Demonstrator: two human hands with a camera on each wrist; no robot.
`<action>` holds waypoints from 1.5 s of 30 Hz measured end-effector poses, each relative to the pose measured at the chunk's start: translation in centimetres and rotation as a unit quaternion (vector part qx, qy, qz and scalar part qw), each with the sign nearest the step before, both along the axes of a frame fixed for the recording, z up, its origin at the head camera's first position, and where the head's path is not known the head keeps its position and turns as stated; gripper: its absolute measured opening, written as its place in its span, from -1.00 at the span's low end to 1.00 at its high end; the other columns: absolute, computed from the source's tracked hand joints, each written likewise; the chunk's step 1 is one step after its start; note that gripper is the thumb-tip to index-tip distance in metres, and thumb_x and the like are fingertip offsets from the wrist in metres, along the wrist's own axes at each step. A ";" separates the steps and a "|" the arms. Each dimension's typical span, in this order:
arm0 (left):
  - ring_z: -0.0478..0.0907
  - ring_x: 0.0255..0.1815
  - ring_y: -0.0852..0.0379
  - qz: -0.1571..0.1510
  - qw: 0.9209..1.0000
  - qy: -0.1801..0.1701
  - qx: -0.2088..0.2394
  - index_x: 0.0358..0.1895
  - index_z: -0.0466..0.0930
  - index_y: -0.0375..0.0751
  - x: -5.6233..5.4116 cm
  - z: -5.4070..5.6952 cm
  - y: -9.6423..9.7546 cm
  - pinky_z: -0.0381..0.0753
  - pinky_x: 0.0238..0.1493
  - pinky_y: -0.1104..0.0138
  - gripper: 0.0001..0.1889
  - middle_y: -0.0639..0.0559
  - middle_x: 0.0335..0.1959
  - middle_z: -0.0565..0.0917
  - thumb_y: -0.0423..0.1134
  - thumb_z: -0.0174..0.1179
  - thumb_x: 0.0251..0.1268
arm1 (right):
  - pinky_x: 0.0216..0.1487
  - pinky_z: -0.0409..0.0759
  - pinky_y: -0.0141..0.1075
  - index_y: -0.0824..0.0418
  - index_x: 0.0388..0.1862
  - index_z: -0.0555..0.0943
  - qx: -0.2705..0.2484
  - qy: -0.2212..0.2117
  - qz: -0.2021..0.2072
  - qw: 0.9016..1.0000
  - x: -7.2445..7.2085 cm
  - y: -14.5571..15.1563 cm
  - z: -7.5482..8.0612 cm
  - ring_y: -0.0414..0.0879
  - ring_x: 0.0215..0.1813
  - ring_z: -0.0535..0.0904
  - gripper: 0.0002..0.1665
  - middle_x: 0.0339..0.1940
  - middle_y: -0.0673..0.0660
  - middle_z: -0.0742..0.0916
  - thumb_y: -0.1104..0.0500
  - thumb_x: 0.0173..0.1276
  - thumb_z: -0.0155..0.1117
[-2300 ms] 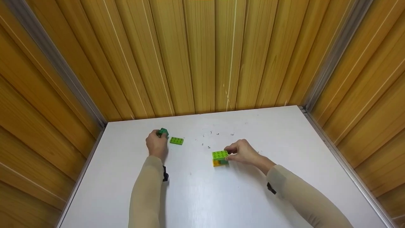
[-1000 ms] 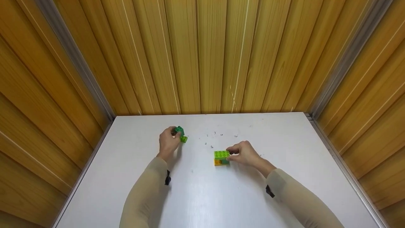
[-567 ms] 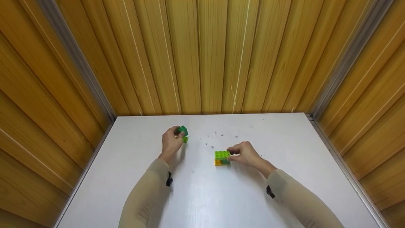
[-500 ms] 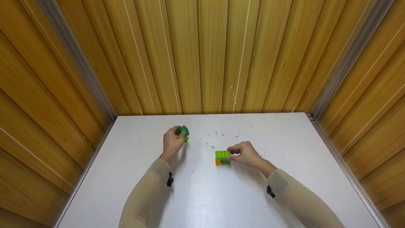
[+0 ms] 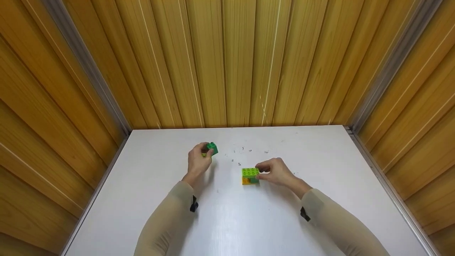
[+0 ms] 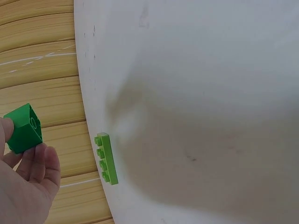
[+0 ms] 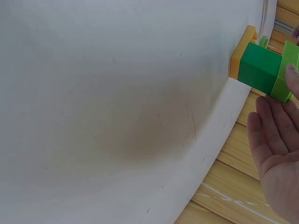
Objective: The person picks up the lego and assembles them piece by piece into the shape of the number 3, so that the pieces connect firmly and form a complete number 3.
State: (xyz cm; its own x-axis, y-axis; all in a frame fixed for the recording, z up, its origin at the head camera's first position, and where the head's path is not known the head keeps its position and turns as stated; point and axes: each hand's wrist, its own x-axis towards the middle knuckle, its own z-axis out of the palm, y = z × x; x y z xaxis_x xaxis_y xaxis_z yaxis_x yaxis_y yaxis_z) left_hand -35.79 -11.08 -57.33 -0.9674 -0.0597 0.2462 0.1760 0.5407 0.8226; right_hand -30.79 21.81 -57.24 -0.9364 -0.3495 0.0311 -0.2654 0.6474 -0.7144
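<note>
Two hands show near the middle of the head view. At centre-left, the left hand has its grip closed around a dark green block, studs up and roughly cube-shaped, with no clear long axis; a loose lime block peeks out behind the fingers. Right of centre, the right hand pinches the right end of a stack on the worktop, probably to steady it; its lime top runs left to right, studs up.

In the left wrist view, the dark green block sits at the left edge, hollow underside turned right, held by its sides, presumably leaving studs and underside free. The loose lime block lies lower left, long axis near vertical, studs pointing left.

In the right wrist view, the stack is upper right: yellow base left, green middle block, lime top right, under the thumb.
</note>
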 end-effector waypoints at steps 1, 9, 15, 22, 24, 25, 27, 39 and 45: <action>0.79 0.19 -0.14 0.000 1.000 0.000 0.001 0.37 0.70 -0.30 0.1 0.0 0.2 0.79 0.35 -0.04 -0.62 -0.22 0.18 0.83 -0.26 0.35 0.64 | 0.33 0.83 0.06 0.25 0.29 0.83 -0.001 -0.004 -0.003 1.000 0.0 0.0 0.0 0.16 0.21 0.87 -0.51 0.21 0.22 0.91 0.16 0.42 0.66; 0.79 0.20 -0.15 -0.009 1.000 0.002 0.015 0.36 0.71 -0.28 0.6 0.4 1.3 0.80 0.36 -0.04 -0.63 -0.22 0.19 0.83 -0.25 0.36 0.63 | 0.32 0.83 0.04 0.28 0.30 0.81 0.001 -0.001 -0.012 1.000 0.1 0.0 0.1 0.11 0.19 0.86 -0.49 0.22 0.22 0.91 0.17 0.42 0.67; 0.79 0.18 -0.12 -0.020 1.000 0.009 0.017 0.35 0.72 -0.28 1.0 0.3 1.7 0.83 0.29 0.00 -0.63 -0.20 0.15 0.83 -0.27 0.37 0.61 | 0.29 0.85 0.03 0.32 0.28 0.81 -0.010 0.009 0.003 1.000 0.2 0.1 0.1 0.15 0.18 0.88 -0.50 0.21 0.27 0.90 0.18 0.43 0.65; 0.80 0.19 -0.12 -0.034 0.999 0.021 0.015 0.34 0.73 -0.27 1.1 0.2 2.1 0.85 0.21 0.05 -0.65 -0.20 0.16 0.83 -0.27 0.36 0.62 | 0.25 0.87 -0.02 0.28 0.25 0.83 -0.012 0.019 0.008 1.000 0.2 0.1 0.0 0.12 0.14 0.89 -0.52 0.18 0.25 0.92 0.14 0.42 0.65; 0.80 0.19 -0.11 -0.039 0.999 0.023 0.013 0.34 0.73 -0.26 1.2 0.2 2.3 0.86 0.18 0.06 -0.65 -0.19 0.15 0.84 -0.27 0.36 0.62 | 0.25 0.86 -0.02 0.29 0.26 0.83 -0.013 0.017 0.006 1.000 0.2 0.0 0.0 0.11 0.14 0.89 -0.51 0.18 0.24 0.92 0.14 0.42 0.65; 0.81 0.18 -0.11 -0.041 0.999 0.026 0.011 0.34 0.73 -0.27 1.2 0.2 2.3 0.86 0.16 0.06 -0.65 -0.19 0.14 0.84 -0.28 0.36 0.62 | 0.25 0.86 -0.02 0.30 0.26 0.83 -0.012 0.017 0.006 1.000 0.2 0.0 0.0 0.11 0.14 0.89 -0.51 0.18 0.25 0.92 0.14 0.42 0.65; 0.81 0.16 -0.11 -0.046 0.998 0.031 0.008 0.33 0.74 -0.27 1.3 0.3 2.5 0.85 0.13 0.07 -0.66 -0.19 0.13 0.85 -0.28 0.35 0.62 | 0.25 0.86 -0.01 0.31 0.27 0.82 -0.011 0.016 0.005 1.000 0.2 -0.1 0.0 0.11 0.14 0.88 -0.50 0.18 0.25 0.91 0.14 0.42 0.65; 0.82 0.17 -0.07 -0.064 0.997 0.027 0.018 0.36 0.72 -0.27 1.9 0.6 3.4 0.85 0.12 0.12 -0.65 -0.16 0.16 0.85 -0.29 0.35 0.63 | 0.31 0.84 0.00 0.27 0.32 0.81 -0.025 -0.003 -0.011 1.000 0.4 -0.1 -0.3 0.07 0.18 0.85 -0.51 0.23 0.20 0.90 0.17 0.45 0.63; 0.83 0.16 -0.09 -0.078 0.996 0.040 0.022 0.34 0.73 -0.28 2.2 0.5 3.8 0.85 0.09 0.10 -0.66 -0.18 0.14 0.85 -0.31 0.33 0.63 | 0.26 0.86 -0.02 0.34 0.32 0.79 -0.032 0.016 0.000 0.999 0.5 -0.1 -0.5 0.12 0.17 0.86 -0.49 0.24 0.26 0.89 0.20 0.44 0.63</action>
